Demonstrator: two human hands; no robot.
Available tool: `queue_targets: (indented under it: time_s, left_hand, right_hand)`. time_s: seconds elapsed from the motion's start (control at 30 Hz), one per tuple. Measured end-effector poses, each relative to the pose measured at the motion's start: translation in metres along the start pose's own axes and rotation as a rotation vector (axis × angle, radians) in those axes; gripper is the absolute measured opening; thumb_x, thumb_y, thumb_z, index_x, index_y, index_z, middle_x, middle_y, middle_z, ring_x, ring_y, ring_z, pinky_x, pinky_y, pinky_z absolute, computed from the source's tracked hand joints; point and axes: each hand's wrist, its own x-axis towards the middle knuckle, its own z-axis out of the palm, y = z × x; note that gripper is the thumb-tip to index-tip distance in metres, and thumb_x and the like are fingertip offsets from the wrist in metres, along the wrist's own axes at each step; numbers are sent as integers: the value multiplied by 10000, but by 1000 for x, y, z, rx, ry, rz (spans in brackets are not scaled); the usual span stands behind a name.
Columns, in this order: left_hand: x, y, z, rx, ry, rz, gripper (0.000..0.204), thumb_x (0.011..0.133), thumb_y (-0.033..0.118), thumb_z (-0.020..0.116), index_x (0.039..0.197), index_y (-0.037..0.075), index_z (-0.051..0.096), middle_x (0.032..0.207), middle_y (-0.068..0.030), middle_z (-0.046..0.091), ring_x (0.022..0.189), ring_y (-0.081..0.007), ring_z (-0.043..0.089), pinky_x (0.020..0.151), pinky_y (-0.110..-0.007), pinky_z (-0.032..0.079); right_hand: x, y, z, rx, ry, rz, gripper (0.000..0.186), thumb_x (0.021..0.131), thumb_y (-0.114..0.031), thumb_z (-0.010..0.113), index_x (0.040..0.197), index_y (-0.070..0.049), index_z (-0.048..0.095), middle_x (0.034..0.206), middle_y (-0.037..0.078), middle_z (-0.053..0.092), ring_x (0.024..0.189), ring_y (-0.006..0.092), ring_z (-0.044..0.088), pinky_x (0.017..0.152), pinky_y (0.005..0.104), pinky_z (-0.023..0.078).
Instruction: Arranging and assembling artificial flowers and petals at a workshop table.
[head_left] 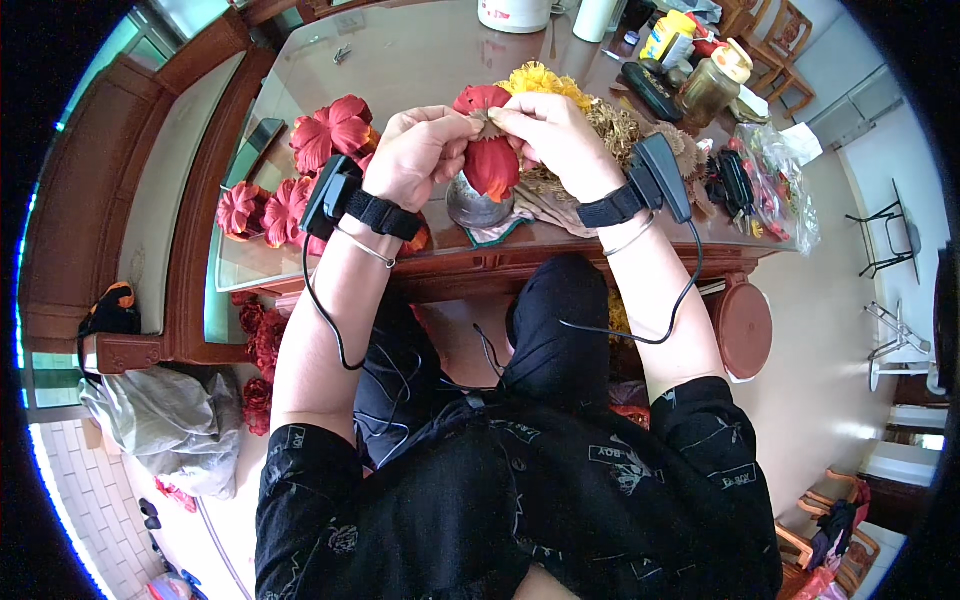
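Both hands meet over the near part of the table, holding a red artificial flower petal piece point(492, 168) between them. One lobe hangs down toward me and another sticks up beyond my fingertips. My left hand point(425, 150) pinches its middle from the left, thumb and forefinger together. From the right, my right hand point(556, 142) pinches the same middle, close to the left fingertips. Below the petals stands a round metal container point(476, 206), partly covered by them. Finished-looking red flowers point(331, 133) lie left of my left hand.
Yellow artificial flowers point(546, 84) and tan straw-like pieces point(612, 128) lie beyond and beside my right hand. A cloth point(555, 214) rests at the table's near edge. Farther right are a glass jar point(708, 92), a black case point(650, 93) and a plastic bag point(780, 180).
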Motion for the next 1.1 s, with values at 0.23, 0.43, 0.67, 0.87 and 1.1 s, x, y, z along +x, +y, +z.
queue_targets:
  time_s: [0.23,0.43,0.67,0.87,1.1]
  left_hand:
    - [1,-5,-1,9,-10,-5,144,865,124,632,753,38,603,587,21,502,417,-62,437,372,-199,282]
    - [-1,-2,0,13,-1,-10,149,865,124,630,755,29,602,584,19,498,414,-63,429,372,-199,275]
    - [-1,-6,-3,1,-9,-8,136,871,119,626,777,22,608,586,18,500,413,-62,422,375,-198,272]
    - [-2,-5,0,-42,-14,13,112,831,75,652,743,22,606,574,15,515,418,-63,454,385,-199,301]
    - [-4,-12,-3,18,-15,62,146,887,161,651,829,33,615,617,27,514,440,-54,445,399,-189,284]
  right_hand:
    - [5,0,-6,-17,-62,-64,214,900,-225,620,845,-21,654,665,-1,579,555,69,540,471,217,442]
    - [3,4,-1,61,-18,-52,194,883,-199,631,808,-22,653,645,-3,567,538,68,529,471,213,437]
    - [1,5,2,25,-2,-70,211,885,-203,632,806,-8,650,644,4,571,543,69,536,464,221,436]
    - [4,0,-5,-115,-27,-97,251,904,-245,623,840,-3,646,669,14,594,571,73,554,470,226,440]
    - [5,-5,-6,-77,-65,-21,253,906,-263,625,867,-13,642,694,13,597,576,79,558,489,225,458]
